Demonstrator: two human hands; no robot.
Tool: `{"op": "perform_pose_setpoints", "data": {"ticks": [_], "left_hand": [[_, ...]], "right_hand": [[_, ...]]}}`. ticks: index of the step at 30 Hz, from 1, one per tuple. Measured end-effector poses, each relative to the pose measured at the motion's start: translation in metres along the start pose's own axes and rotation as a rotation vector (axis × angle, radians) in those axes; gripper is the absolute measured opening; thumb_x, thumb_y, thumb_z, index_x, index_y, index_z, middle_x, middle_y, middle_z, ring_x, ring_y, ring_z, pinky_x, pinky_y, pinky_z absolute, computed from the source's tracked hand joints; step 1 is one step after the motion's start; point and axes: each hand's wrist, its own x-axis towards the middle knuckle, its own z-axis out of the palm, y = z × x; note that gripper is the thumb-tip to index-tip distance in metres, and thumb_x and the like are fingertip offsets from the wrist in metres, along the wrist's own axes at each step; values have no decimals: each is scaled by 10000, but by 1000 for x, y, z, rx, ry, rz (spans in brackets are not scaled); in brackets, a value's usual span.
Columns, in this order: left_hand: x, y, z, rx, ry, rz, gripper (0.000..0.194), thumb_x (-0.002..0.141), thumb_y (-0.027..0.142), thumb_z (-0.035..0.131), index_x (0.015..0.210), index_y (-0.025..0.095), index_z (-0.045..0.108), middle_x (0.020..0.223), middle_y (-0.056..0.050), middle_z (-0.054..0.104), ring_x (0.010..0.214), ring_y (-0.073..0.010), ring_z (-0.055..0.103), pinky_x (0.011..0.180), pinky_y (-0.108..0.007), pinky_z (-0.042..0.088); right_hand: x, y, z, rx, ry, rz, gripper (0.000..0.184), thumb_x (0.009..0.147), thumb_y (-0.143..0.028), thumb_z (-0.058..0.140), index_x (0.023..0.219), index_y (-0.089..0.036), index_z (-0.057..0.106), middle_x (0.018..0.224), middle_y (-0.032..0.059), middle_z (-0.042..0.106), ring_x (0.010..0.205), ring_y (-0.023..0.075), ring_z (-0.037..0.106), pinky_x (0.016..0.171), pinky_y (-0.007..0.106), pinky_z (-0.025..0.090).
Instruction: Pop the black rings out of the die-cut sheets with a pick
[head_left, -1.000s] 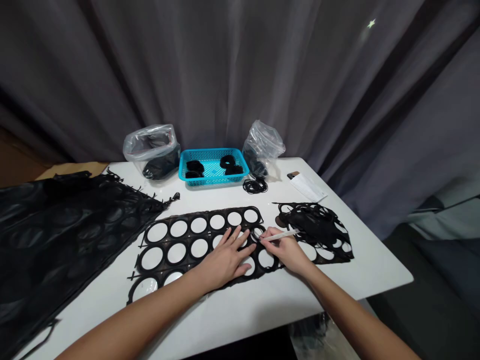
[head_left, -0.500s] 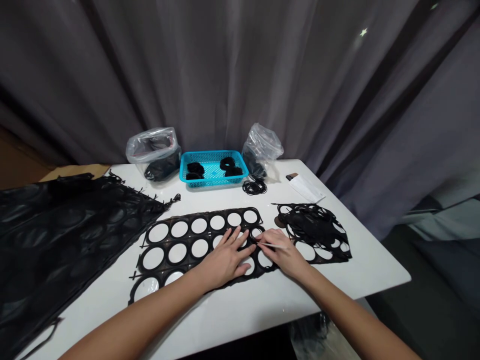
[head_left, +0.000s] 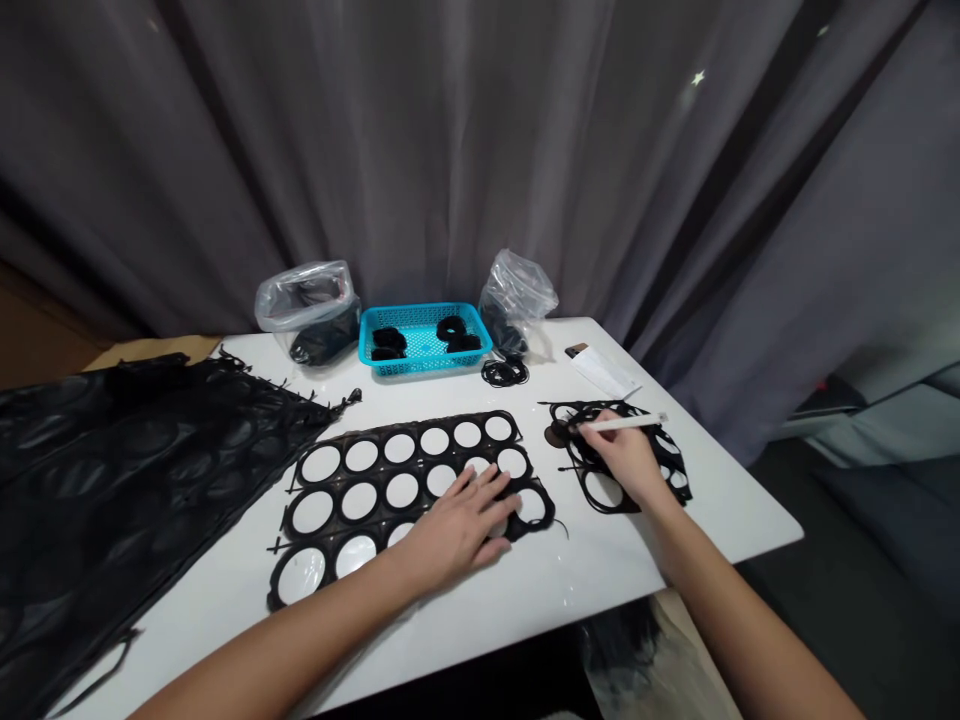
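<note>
Palm down with fingers spread, my left hand [head_left: 457,525] lies on the right part of a thin black sheet [head_left: 380,455] with rows of large round holes. White table shows through the holes. My right hand [head_left: 630,462] is closed around a slim white pen-like tool [head_left: 636,421], its tip hidden near the fingers. That hand is over a heap of black ring-shaped scraps [head_left: 587,458] at the right, beside a small dark brown disc [head_left: 557,433].
Behind the sheet stands a blue basket [head_left: 427,364] holding bundles of black rings, between two clear plastic bags [head_left: 306,310]. Loose black rings [head_left: 505,373] lie before the right bag. A phone partly under white paper [head_left: 606,372] is at right. Larger black sheets [head_left: 142,450] cover the left.
My right hand has moved right with the white tool, from the sheet to the scrap heap. My left hand stays flat on the sheet. The view has shifted slightly.
</note>
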Motion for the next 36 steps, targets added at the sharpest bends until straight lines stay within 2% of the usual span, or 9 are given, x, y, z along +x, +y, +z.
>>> {"op": "perform_pose_setpoints", "data": {"ticks": [4, 7, 9, 16, 26, 28, 33, 36], "left_hand": [[-10, 14, 11, -19, 2, 64, 460, 977, 386, 577, 1387, 182, 525, 1529, -157, 435, 1455, -306, 344, 1198, -507, 252], [-13, 15, 19, -9, 23, 64, 478, 972, 363, 587, 1407, 180, 505, 1557, -172, 383, 1464, -312, 323, 1192, -500, 268], [-14, 14, 21, -5, 16, 68, 482, 970, 352, 590, 1412, 182, 499, 1564, -178, 369, 1467, -314, 313, 1193, -501, 265], [-13, 15, 17, -14, -3, 59, 515, 931, 297, 633, 1412, 179, 494, 1554, -194, 379, 1458, -330, 327, 1184, -515, 272], [-13, 15, 18, -19, -6, 61, 519, 925, 287, 634, 1413, 182, 491, 1557, -198, 371, 1463, -329, 315, 1182, -523, 270], [-13, 14, 18, -23, -3, 60, 515, 932, 299, 627, 1415, 183, 490, 1557, -193, 373, 1465, -323, 311, 1187, -518, 263], [-14, 14, 20, -51, 8, 50, 532, 924, 290, 639, 1425, 186, 491, 1576, -199, 333, 1470, -330, 296, 1193, -509, 254], [-14, 14, 21, -57, 6, 33, 528, 910, 281, 656, 1408, 187, 508, 1592, -204, 294, 1472, -352, 278, 1187, -519, 263]], "right_hand": [[-57, -22, 13, 218, -239, 55, 320, 872, -491, 611, 742, -212, 524, 736, 19, 621, 728, 190, 563, 682, 280, 415], [-88, -33, 29, 235, -360, 48, 248, 904, -418, 573, 772, -212, 537, 834, 31, 661, 805, 197, 590, 748, 291, 427], [-98, -35, 37, 203, -387, 18, 210, 907, -377, 558, 775, -215, 535, 842, 26, 658, 817, 199, 591, 766, 299, 427], [-103, -34, 45, 126, -371, -64, 170, 907, -313, 540, 768, -217, 531, 864, 25, 646, 874, 209, 598, 818, 324, 427], [-107, -33, 48, -32, -315, -143, 173, 939, -289, 527, 778, -225, 521, 843, 24, 628, 842, 217, 579, 782, 336, 430], [-111, -34, 48, -60, -300, -200, 163, 950, -255, 522, 791, -224, 521, 850, 22, 636, 843, 213, 584, 798, 340, 426], [-125, -39, 54, -210, -266, -466, 113, 967, -141, 460, 950, -202, 553, 969, 68, 665, 916, 227, 587, 864, 383, 395], [-116, -35, 53, -311, -219, -543, 182, 950, -105, 425, 1018, -183, 574, 992, 103, 677, 940, 252, 594, 875, 413, 386]]}}
